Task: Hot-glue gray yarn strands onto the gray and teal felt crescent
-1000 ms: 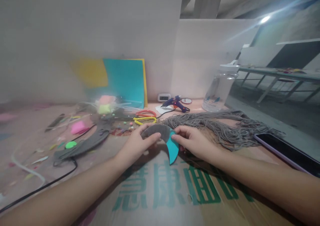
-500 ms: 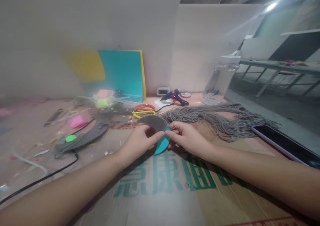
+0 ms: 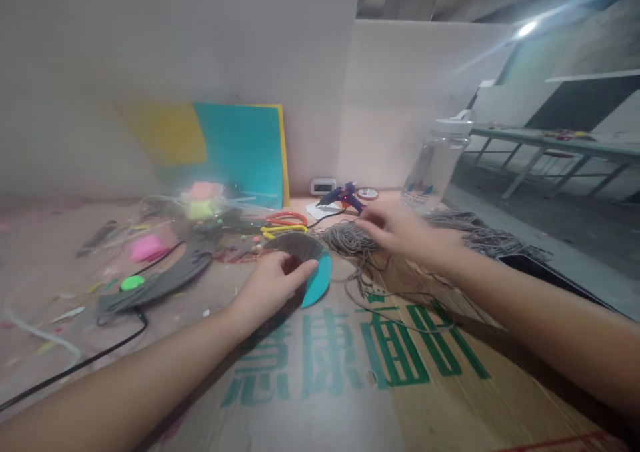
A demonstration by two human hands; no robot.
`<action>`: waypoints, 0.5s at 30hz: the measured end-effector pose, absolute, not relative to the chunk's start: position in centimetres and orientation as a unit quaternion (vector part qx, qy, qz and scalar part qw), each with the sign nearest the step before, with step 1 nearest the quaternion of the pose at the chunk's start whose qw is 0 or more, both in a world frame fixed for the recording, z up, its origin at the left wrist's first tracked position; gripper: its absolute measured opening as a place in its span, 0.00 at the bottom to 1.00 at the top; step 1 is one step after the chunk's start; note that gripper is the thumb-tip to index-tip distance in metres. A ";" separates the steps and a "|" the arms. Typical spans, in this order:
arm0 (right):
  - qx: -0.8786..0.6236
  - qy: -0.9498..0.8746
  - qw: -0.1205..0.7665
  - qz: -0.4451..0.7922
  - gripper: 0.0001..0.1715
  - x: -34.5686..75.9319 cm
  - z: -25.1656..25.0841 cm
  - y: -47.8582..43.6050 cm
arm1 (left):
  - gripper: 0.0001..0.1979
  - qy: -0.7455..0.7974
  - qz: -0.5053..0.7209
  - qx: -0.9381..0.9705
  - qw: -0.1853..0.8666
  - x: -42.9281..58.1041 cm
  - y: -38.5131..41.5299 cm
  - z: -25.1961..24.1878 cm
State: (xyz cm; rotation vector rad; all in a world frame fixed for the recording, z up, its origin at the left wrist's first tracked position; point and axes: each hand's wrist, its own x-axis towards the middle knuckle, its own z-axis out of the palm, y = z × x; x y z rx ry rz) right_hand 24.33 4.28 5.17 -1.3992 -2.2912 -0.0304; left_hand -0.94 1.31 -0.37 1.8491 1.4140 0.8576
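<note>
My left hand [image 3: 273,284] grips a curved crescent piece [image 3: 311,265], teal at one end and wrapped in grey yarn over the rest, holding it just above the cardboard sheet [image 3: 350,385]. My right hand [image 3: 400,233] is off the piece and stretched out over the heap of grey yarn [image 3: 450,232], fingers blurred by motion. A loose grey strand [image 3: 380,305] trails from under that hand across the cardboard.
Red and yellow scissors [image 3: 285,224] and a blue glue gun [image 3: 343,197] lie behind the hands. A grey crescent shape [image 3: 155,285] and a black cable [image 3: 80,365] lie at left. A clear plastic bottle [image 3: 435,165], a dark phone [image 3: 550,272], and teal and yellow sheets [image 3: 240,152] stand around.
My right hand let go of the crescent piece and moved back and right onto the yarn heap. My left hand still holds the piece, now lowered nearer the cardboard.
</note>
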 end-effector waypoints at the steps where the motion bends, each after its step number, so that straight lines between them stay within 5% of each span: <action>1: -0.534 -0.815 0.222 -0.020 0.17 25.2 5.1 5.9 | 0.23 0.537 0.323 0.707 0.327 -0.9 1.3 -0.4; 7: -0.626 -0.756 0.184 0.059 0.35 28.0 3.8 14.3 | 0.21 0.532 0.318 0.706 0.343 -0.8 1.6 -0.6; 15: -0.632 -0.740 0.201 0.112 0.19 25.0 2.5 17.5 | 0.18 0.521 0.331 0.690 0.378 -0.7 1.5 -0.4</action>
